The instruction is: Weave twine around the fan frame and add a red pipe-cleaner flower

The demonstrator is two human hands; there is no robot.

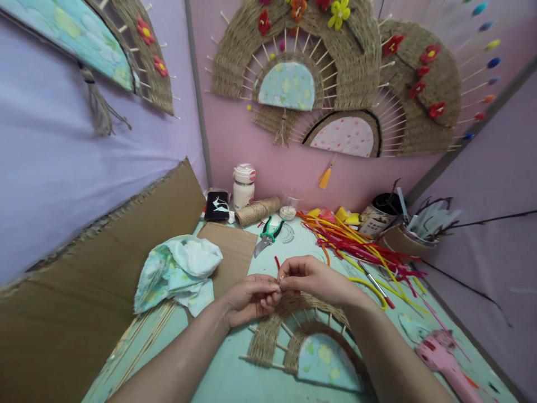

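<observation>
My left hand [255, 296] and my right hand [310, 280] meet above the table, both closed in a pinch with fingertips touching. A short red pipe cleaner [277, 262] sticks up from where the fingers meet; the rest of it is hidden. A tiny pale bit at the fingertips is too small to name. Below the hands lies a woven twine fan [264, 341] with stick ribs and a half-round, flower-print fabric centre [325, 358]. My right forearm covers part of its right side.
Crumpled floral fabric [178, 268] rests on the left by thin sticks and cardboard [232, 246]. Green-handled pruning shears [268, 236], a twine roll [258, 211] and a white bottle [244, 187] stand behind. Pipe cleaners [361, 240] and a pink glue gun [444, 358] are right.
</observation>
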